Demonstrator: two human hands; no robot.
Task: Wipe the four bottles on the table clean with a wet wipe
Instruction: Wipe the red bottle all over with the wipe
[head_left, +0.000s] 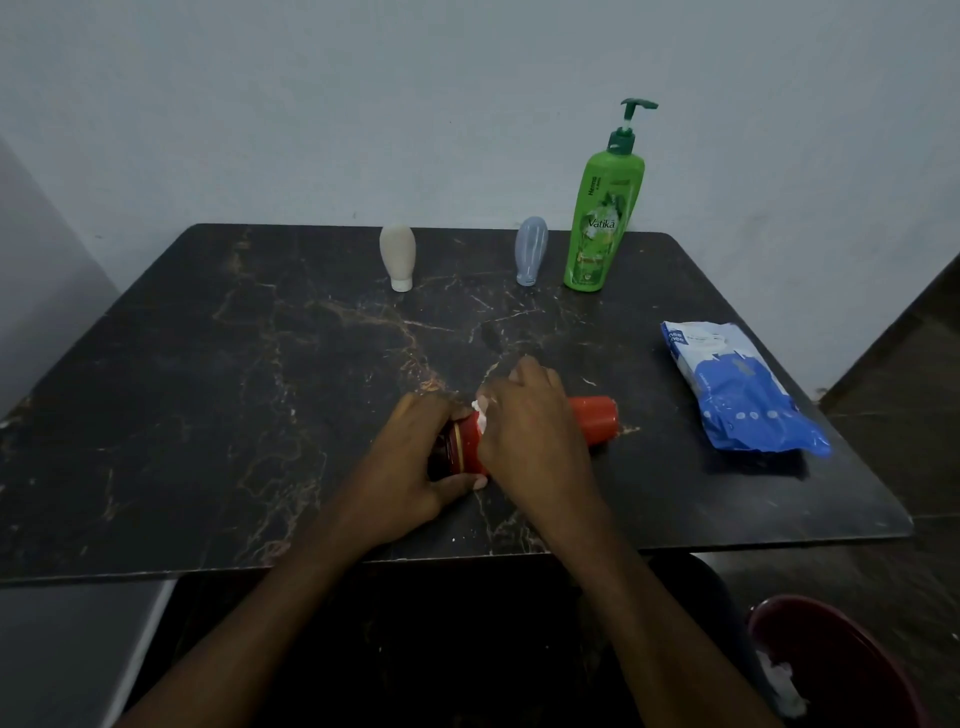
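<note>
On dark marble table (208, 415), back right: green pump bottle (602, 218) upright. Right edge: blue wipes pack (737, 389) lying flat. Front centre: red bottle (592, 418) on its side, gripped at its left end by left hand (410, 467), clasped mid-body by right hand (530, 421). Back row: beige tube bottle (397, 257) and blue tube bottle (531, 249), both cap-down, well apart. Under curled right fingers: white wet wipe (480, 412), bunched against red bottle.

The person's left hand (415, 467) and right hand (530, 421) are bare, as are both forearms (291, 597), uncovered down to the frame's lower edge.
</note>
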